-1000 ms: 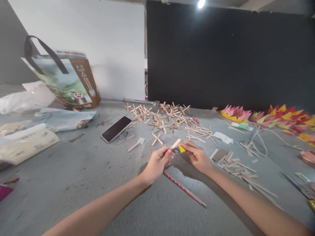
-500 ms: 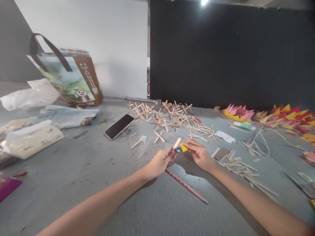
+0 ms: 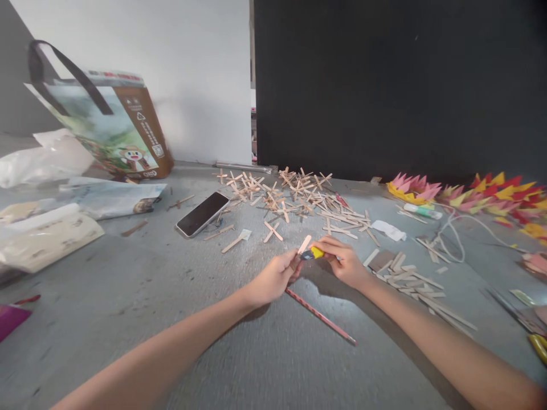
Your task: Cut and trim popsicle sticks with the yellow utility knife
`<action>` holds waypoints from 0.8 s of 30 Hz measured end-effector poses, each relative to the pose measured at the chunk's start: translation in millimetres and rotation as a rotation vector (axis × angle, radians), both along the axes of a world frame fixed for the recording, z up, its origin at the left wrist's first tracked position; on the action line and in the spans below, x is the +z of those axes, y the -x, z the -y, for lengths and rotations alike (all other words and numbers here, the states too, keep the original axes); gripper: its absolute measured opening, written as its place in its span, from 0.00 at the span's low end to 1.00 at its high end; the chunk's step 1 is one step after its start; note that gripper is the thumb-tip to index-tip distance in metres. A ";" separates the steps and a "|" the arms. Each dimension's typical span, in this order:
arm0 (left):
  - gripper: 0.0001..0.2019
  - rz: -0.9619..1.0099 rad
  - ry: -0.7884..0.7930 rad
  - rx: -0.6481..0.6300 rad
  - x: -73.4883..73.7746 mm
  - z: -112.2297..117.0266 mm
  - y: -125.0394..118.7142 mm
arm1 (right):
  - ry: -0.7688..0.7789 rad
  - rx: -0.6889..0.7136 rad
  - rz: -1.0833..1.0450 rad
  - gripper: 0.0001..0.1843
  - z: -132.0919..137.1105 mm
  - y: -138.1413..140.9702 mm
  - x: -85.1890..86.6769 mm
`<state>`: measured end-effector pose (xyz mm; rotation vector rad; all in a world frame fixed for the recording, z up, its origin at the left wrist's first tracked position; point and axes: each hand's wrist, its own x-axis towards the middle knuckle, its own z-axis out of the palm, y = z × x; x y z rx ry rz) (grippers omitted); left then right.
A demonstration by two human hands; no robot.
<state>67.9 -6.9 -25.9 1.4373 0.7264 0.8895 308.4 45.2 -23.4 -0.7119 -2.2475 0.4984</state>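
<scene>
In my left hand (image 3: 273, 276), closed at the middle of the view, is a pale wooden craft stick (image 3: 305, 245) that points up. My right hand (image 3: 342, 261) pinches a small yellow tool with a dark grey end (image 3: 317, 253). The tool's dark end lies against the stick beside my left fingertips; its exact kind is too small to make out. Below my hands a red patterned pencil (image 3: 322, 318) rests on the grey table (image 3: 239, 364). Beyond them is a pair of crossed sticks (image 3: 272, 232).
Many crossed sticks (image 3: 284, 196) are heaped at the back. Loose sticks (image 3: 410, 283) lie to the right, near scissors (image 3: 537, 346) and a white cable (image 3: 459, 228). A phone (image 3: 203, 214), plastic packaging (image 3: 51, 239) and a carrier bag (image 3: 115, 125) occupy the left. Colourful paper crowns (image 3: 504, 199) sit far right.
The camera view has shifted slightly, so the table items sit a little further left and higher. Both hands keep their hold on the stick and the yellow tool.
</scene>
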 end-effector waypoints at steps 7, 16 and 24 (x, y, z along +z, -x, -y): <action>0.22 0.049 0.010 0.001 10.3 5.4 -0.1 | -0.001 -0.033 0.026 0.22 2.0 0.7 3.0; 0.23 0.047 0.000 0.011 3.9 5.4 -0.4 | -0.020 -0.028 0.032 0.22 2.8 1.0 2.4; 0.20 -0.038 -0.042 0.068 7.7 7.0 -1.8 | -0.063 0.009 0.007 0.25 2.1 0.0 -1.2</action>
